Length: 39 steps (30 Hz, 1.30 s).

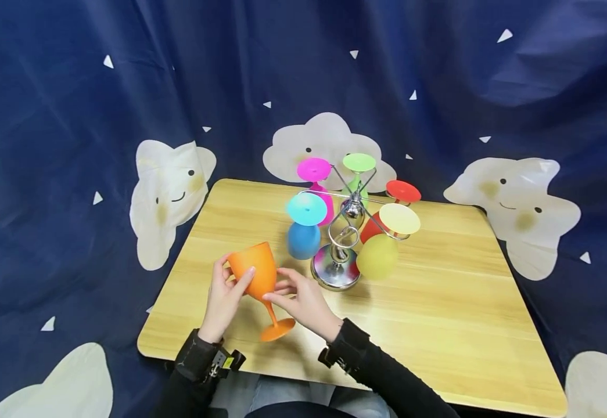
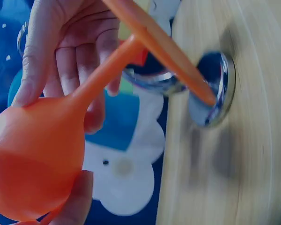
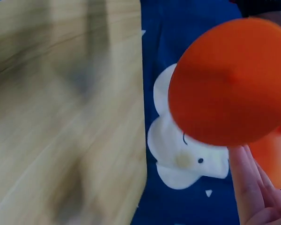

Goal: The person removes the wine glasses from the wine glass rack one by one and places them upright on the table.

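An orange plastic goblet [image 1: 256, 270] is held tilted above the table's near left part, its foot pointing down toward the person. My left hand [image 1: 226, 297] grips the bowl, thumb on the near side and fingers round the far side. On the other side, my right hand [image 1: 305, 302] holds the lower bowl between thumb and fingers, near the stem. In the left wrist view the stem and foot [image 2: 164, 51] stick out past the right hand [image 2: 79, 51]. The round foot [image 3: 225, 84] hides much of the bowl in the right wrist view.
A chrome goblet rack [image 1: 337, 270] stands just beyond the right hand. Upside down on it hang a blue goblet [image 1: 304, 239], a pink one [image 1: 315, 169], a green one [image 1: 359, 162], a red one [image 1: 403, 191] and a yellow one [image 1: 379, 255]. Blue patterned cloth [image 1: 303, 58] surrounds the wooden table [image 1: 455, 313].
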{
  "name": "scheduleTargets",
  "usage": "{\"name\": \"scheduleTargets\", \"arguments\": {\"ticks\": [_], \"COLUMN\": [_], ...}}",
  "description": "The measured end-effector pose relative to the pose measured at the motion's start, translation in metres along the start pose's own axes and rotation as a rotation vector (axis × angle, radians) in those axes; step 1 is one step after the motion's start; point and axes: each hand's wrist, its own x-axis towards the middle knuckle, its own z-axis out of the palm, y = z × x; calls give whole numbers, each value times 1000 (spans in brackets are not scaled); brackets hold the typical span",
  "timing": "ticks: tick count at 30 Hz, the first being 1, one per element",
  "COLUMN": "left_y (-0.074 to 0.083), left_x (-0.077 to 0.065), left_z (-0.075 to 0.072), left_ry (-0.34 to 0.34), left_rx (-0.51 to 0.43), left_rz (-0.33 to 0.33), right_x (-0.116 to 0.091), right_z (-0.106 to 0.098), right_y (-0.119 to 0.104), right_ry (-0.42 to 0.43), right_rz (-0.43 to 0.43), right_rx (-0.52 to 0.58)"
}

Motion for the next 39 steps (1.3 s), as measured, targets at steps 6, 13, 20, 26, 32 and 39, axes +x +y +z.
{"name": "scheduleTargets", "arguments": {"ticks": [6, 13, 20, 26, 32, 39], "left_y": [-15, -38, -46, -79, -72, -54], "left_x": [22, 48, 69, 83, 75, 70], "left_z": [-14, -19, -19, -24, -22, -22], "left_ry": [63, 48, 1, 28, 14, 11], "left_rx": [59, 75, 164, 200, 190, 242], "left_rz": [96, 157, 184, 181, 162, 175], "right_x": [36, 67, 92, 97, 98, 104], "right_z": [20, 36, 49, 65, 75, 78], "right_y": [15, 50, 74, 91, 102, 102], "right_ry": [-28, -65, -60, -43, -31, -19], "right_rz": [35, 58, 132, 171, 180, 142], "right_rx": [36, 42, 31, 74, 61, 51]}}
